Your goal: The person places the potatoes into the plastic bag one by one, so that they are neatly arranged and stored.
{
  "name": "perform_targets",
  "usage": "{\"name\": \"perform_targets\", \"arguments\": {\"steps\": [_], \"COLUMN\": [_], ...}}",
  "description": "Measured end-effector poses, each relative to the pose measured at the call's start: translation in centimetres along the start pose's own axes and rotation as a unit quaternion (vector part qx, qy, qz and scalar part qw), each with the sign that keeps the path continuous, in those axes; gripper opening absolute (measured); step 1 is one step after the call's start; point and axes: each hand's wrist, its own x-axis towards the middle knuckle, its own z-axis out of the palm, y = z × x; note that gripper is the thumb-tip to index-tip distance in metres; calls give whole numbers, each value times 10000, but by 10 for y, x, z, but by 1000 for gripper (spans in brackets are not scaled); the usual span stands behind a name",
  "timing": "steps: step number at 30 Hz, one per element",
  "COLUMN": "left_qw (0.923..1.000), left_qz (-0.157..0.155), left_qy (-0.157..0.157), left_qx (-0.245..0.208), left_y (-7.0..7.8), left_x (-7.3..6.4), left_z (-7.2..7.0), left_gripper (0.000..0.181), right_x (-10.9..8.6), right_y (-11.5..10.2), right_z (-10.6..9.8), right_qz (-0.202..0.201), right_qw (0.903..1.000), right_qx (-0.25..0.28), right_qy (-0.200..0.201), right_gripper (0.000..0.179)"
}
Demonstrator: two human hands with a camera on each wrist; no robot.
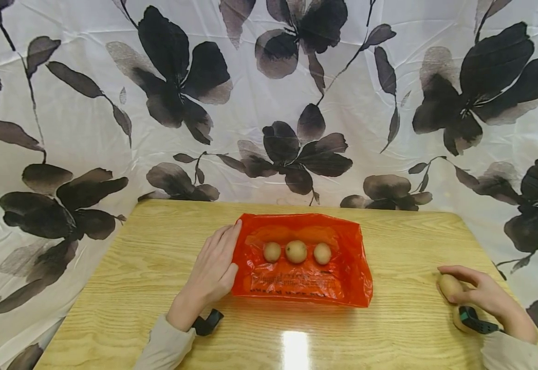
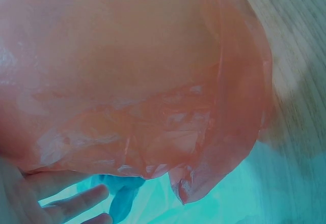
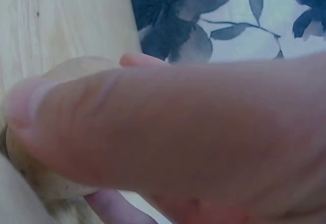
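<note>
A red plastic bag (image 1: pixel 296 293) lies with its mouth spread wide at the middle of the table, and three potatoes sit in a row inside it, one of them the middle potato (image 1: pixel 296 252). Along the bag's left side rests my left hand (image 1: pixel 213 264), its fingers straight against the red plastic. In the left wrist view the bag wall (image 2: pixel 153 81) fills most of the picture above my fingers (image 2: pixel 81 203). At the table's right side my right hand (image 1: pixel 486 293) grips a potato (image 1: pixel 449 287) between thumb and fingers. My thumb hides much of that potato (image 3: pixel 61 183) in the right wrist view.
Another potato (image 1: pixel 460 319) lies under my right wrist, partly covered by the black wrist strap (image 1: pixel 479 322). The light wooden table (image 1: pixel 148 241) ends at a white cloth (image 1: pixel 232 103) with dark flowers that hangs behind it.
</note>
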Motion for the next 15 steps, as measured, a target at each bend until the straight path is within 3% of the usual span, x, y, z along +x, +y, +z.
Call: {"name": "perform_targets", "arguments": {"steps": [6,11,15], "left_qw": [10000,10000,10000], "left_qz": [-27,-16,5], "left_qy": [-31,-17,4], "left_qx": [-31,-25,-11], "left_y": [1,1,0], "left_x": [1,1,1], "left_z": [0,0,0], "left_gripper": [73,73,72], "right_x": [-1,-1,-1], "right_y": [1,2,5], "right_z": [-1,-2,-2], "right_qz": [123,29,-14], "right_qw": [9996,9997,9996], "right_qx": [237,-223,-265], "right_qy": [-68,0,-6], "right_gripper": [48,51,53]}}
